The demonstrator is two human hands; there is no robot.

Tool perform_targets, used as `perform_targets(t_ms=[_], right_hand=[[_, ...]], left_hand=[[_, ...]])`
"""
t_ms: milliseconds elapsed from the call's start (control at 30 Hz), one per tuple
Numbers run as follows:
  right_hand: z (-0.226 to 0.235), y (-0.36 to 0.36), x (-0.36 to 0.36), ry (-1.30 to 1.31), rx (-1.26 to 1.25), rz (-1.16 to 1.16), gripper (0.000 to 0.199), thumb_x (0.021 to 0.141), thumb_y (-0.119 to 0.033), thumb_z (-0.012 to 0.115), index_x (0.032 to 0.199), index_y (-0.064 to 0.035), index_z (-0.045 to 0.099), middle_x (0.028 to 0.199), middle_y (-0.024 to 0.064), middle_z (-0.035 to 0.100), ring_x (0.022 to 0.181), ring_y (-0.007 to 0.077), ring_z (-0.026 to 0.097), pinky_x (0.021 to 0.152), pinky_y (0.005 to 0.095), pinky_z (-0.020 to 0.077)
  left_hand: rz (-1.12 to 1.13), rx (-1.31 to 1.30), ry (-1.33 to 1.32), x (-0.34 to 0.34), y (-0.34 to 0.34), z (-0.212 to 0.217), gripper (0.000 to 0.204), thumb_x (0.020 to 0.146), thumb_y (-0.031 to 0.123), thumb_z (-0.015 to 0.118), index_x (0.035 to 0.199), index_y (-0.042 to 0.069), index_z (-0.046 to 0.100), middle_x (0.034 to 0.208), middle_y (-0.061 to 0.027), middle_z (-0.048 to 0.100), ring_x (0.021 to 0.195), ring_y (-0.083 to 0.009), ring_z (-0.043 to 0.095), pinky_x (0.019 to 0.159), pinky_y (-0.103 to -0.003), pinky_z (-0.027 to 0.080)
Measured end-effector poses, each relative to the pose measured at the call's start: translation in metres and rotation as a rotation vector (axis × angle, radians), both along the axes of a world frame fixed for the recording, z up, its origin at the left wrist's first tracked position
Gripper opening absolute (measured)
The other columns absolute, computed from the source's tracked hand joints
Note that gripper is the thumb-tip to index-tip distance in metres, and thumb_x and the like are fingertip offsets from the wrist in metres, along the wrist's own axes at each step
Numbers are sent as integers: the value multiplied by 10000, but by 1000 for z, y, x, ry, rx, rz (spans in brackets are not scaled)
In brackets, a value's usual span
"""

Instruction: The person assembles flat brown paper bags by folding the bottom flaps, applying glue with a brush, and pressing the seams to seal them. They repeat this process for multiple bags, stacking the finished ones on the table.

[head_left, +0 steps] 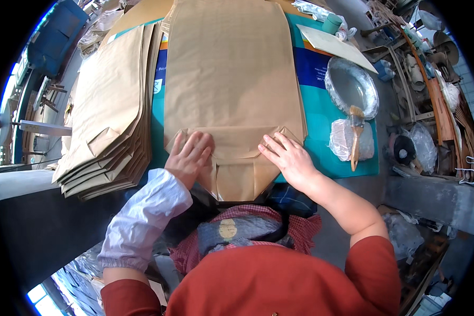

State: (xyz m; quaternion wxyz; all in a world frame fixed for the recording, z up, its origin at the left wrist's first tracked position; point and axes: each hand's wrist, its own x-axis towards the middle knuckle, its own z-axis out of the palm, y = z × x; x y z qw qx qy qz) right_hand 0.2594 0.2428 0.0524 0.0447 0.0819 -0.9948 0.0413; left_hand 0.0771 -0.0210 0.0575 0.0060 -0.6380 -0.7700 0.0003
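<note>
Workshop clutter surrounds a teal counter (347, 158) seen from above. One large brown paper bag (231, 68) lies flat at the centre of the counter, its folded bottom end nearest the person.

Hand positions:
- The left hand (189, 155) lies flat and open on the left part of the folded bottom flap (237, 145), fingers spread and pressing the paper. It grasps nothing. A pale sleeve cover wraps the forearm.
- The right hand (289, 158) lies flat and open on the right part of the same flap, fingers pointing toward the fold. It also grasps nothing.

Surrounding items:
- A stack of finished paper bags (110, 116) sits just left of the centre bag, bottoms folded and edges fanned.
- A round dish lined with clear plastic (351, 87) sits near the right edge of the counter.
- A brush (356, 134) with a wooden handle rests on a crumpled plastic bag (343, 141) just below the dish, well apart from the right hand.
- A flat sheet of card (337, 45) lies at the far right corner.
</note>
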Motion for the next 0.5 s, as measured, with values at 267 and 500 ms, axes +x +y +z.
perform_targets(t_ms=[267, 500], right_hand=[[-10, -20, 35, 148, -326, -189, 204, 724, -25, 555, 924, -10, 593, 926, 109, 582, 915, 293, 572, 815, 394, 482], [-11, -36, 33, 256, -378, -209, 300, 644, -78, 709, 930, -34, 625, 912, 88, 607, 883, 274, 605, 763, 375, 506]], left_hand=[[40, 72, -713, -16, -18, -24, 543, 552, -15, 521, 1080, 42, 635, 1474, -152, 387, 1411, -418, 219, 1146, -547, 156], [-20, 156, -662, -6, -22, -2, 380, 581, 36, 653, 961, 31, 648, 1459, -259, 349, 1380, -466, 250, 1109, -547, 229]])
